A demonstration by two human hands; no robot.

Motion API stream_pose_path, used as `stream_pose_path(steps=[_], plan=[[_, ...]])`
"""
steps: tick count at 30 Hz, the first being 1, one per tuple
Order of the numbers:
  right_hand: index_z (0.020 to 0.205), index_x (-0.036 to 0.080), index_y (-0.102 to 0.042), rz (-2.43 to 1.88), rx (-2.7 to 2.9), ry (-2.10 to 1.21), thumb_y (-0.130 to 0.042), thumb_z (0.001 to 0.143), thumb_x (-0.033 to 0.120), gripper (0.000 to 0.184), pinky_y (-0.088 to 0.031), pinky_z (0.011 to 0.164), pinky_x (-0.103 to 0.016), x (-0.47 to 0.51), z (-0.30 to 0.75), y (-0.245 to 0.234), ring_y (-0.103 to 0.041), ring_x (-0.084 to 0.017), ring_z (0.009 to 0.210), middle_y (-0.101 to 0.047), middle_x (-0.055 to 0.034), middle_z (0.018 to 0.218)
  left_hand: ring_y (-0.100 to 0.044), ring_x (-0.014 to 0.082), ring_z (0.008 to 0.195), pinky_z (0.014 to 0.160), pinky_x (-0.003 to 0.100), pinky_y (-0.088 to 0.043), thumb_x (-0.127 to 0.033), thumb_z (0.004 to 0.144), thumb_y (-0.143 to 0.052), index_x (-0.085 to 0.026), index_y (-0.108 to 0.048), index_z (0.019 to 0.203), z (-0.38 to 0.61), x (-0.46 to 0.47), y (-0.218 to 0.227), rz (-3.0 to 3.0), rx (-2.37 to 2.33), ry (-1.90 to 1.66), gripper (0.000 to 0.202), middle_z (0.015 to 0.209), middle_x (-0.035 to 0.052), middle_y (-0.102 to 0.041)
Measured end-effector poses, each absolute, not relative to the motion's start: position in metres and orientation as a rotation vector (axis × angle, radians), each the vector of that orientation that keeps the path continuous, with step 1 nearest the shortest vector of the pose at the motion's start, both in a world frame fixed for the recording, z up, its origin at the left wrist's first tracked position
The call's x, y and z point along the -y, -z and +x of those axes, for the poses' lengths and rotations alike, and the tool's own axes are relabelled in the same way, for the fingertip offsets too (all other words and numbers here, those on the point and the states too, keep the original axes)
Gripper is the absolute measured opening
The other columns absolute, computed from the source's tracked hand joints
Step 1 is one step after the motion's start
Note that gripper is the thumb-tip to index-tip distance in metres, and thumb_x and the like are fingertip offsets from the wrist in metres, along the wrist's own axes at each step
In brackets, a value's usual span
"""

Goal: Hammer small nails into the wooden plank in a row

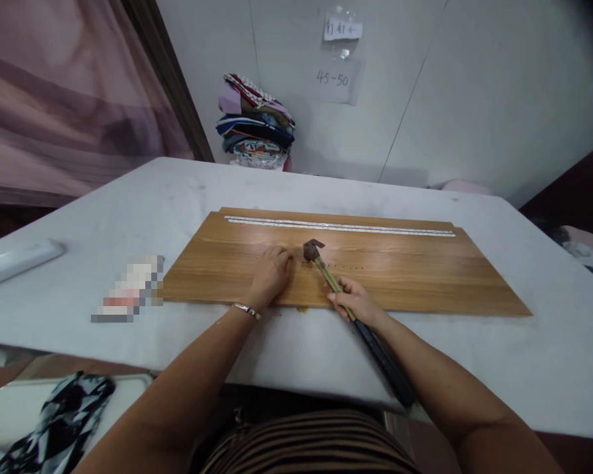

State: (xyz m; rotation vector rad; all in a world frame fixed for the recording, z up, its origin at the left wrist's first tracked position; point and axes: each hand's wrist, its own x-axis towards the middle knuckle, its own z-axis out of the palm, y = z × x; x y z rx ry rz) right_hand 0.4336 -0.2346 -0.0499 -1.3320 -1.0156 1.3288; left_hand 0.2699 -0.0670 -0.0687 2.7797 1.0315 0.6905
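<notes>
Striped clothing (pixel 306 447) lies nearside of the board (pixel 425 276); left hand (pixel 271 276) rests there, fingers curled, pinch unclear; right hand (pixel 360 303) grips a hammer (pixel 375 350) over it. Likely nailing: next, steady aim.

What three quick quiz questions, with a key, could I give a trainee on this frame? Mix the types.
1. Which hand holds the hammer?
2. True or false: a bracelet circles the wrist of the left hand.
3. What lies along the far part of the wooden board?
A) a coiled rope
B) two long pale strips
C) a saw

Key: 1. The right hand. 2. True. 3. B.
</notes>
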Motion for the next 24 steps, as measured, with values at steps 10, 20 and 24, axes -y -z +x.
stream_pose_path(steps=[10, 20, 24], plan=[[0.090, 0.017, -0.047, -1.340, 1.020, -1.325, -0.056, 0.070, 0.032, 0.027, -0.024, 0.032, -0.018, 0.2335, 0.4328, 0.0472, -0.032, -0.006, 0.028, -0.043, 0.0127, 0.037, -0.053, 0.0208, 0.093, 0.087, 0.037, -0.042, -0.021, 0.087, -0.042, -0.018, -0.062, 0.084, 0.2697, 0.0670, 0.0687, 2.793, -1.035, -0.682, 0.021, 0.095, 0.0088, -0.061], [0.090, 0.017, -0.047, -1.319, 1.014, -1.323, -0.057, 0.071, 0.031, 0.025, -0.025, 0.032, -0.017, 0.2345, 0.4333, 0.0492, -0.032, -0.006, 0.029, -0.044, 0.0122, 0.038, -0.052, 0.0209, 0.094, 0.087, 0.037, -0.041, -0.020, 0.087, -0.041, -0.017, -0.062, 0.084, 0.2695, 0.0665, 0.0694, 2.801, -1.020, -0.679, 0.021, 0.096, 0.0089, -0.060], [0.089, 0.018, -0.047, -1.301, 1.010, -1.333, -0.058, 0.071, 0.031, 0.025, -0.024, 0.031, -0.017, 0.2343, 0.4338, 0.0517, -0.032, -0.005, 0.028, -0.044, 0.0123, 0.038, -0.052, 0.0207, 0.094, 0.087, 0.036, -0.041, -0.021, 0.087, -0.041, -0.017, -0.062, 0.084, 0.2701, 0.0671, 0.0686, 2.795, -1.028, -0.684, 0.022, 0.096, 0.0090, -0.060]])
